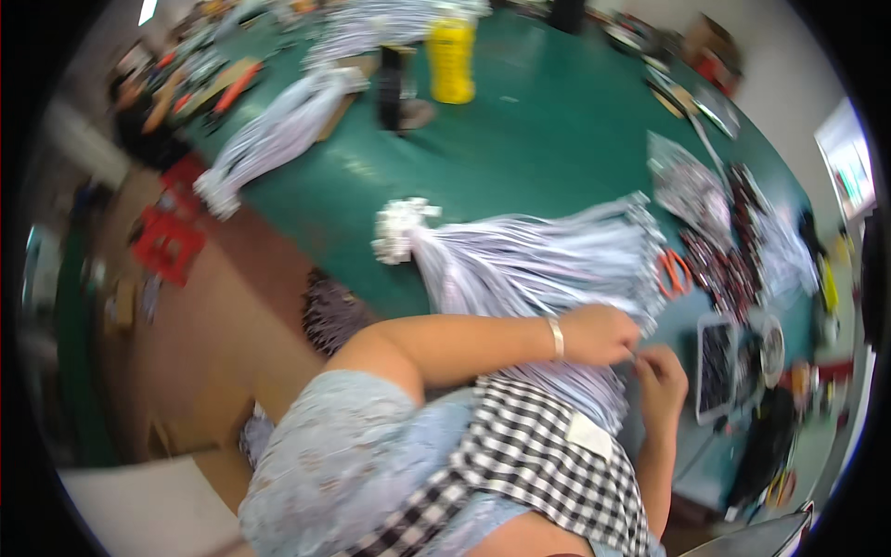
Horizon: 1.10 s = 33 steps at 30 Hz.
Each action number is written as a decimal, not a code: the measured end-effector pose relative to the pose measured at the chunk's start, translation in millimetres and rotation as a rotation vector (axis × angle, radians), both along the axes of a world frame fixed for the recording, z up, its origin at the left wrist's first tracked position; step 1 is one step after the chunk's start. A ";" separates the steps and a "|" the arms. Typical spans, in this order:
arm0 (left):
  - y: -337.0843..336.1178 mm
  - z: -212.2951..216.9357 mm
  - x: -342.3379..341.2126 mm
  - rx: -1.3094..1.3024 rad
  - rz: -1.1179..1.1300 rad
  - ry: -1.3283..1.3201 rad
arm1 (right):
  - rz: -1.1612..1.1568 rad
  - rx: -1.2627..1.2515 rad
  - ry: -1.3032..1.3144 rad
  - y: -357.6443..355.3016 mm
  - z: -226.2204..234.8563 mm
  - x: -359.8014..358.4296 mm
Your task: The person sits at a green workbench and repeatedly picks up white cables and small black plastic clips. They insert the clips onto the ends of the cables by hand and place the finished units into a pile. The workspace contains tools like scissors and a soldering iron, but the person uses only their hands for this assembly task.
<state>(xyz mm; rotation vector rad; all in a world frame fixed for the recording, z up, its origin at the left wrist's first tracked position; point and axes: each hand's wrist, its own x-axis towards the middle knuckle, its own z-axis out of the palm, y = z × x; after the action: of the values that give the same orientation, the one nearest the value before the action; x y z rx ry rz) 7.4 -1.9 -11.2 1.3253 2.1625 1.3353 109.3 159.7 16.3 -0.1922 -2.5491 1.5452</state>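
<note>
My left hand [597,334], with a pale band at the wrist, reaches across and its fingers are closed in a pinch. Close against it, my right hand [662,371] pinches too. A small thin thing sits between the fingertips, too small and blurred to name. Just beyond my hands, a large bundle of pale grey cables [538,255] lies on the green table, white connectors [401,229] clustered at its left end. More pale cables [594,395] lie under my hands, by my checked apron [529,436]. Orange-handled scissors [675,272] lie right of the bundle's loose ends.
Dark reddish small parts [729,269] and a clear plastic bag [689,181] lie at the right, with a shallow tray [716,367] nearer. Farther off stand a yellow bottle [452,60] and another cable bundle [278,130]. A person [144,116] is at the far left, near red stools [169,243].
</note>
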 end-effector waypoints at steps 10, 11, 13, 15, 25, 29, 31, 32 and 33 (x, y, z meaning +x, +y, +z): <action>6.9 21.9 3.5 -0.004 0.118 0.431 | 0.036 0.395 0.260 13.9 15.8 -4.0; 8.9 23.7 1.7 -0.058 0.104 0.482 | 0.000 0.442 0.274 23.2 18.9 -3.4; 10.8 28.2 0.7 -0.161 0.087 0.576 | -0.098 0.576 0.262 47.0 29.2 1.6; 7.8 31.6 2.5 -0.198 0.100 0.559 | -0.170 0.823 0.238 74.0 41.3 8.8; -38.8 32.7 -20.5 -0.282 -0.014 0.579 | -0.118 1.043 -0.212 131.6 23.5 29.2; -40.0 27.2 -39.2 -0.253 -0.030 0.611 | -0.092 1.018 -0.239 137.7 19.1 19.1; -39.2 26.1 -43.6 -0.246 -0.030 0.634 | -0.111 0.994 -0.207 140.3 17.7 18.5; -38.9 25.5 -46.5 -0.243 -0.031 0.645 | -0.127 0.964 -0.182 142.7 17.6 17.1; -38.6 23.2 -49.5 -0.252 -0.037 0.669 | -0.147 0.929 -0.164 144.3 15.8 18.2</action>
<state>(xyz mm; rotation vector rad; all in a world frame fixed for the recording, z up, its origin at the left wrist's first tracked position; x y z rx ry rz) -42.1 -40.5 12.0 1.8731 2.5783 0.6098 127.5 304.0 32.1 -0.3719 -2.9782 0.2025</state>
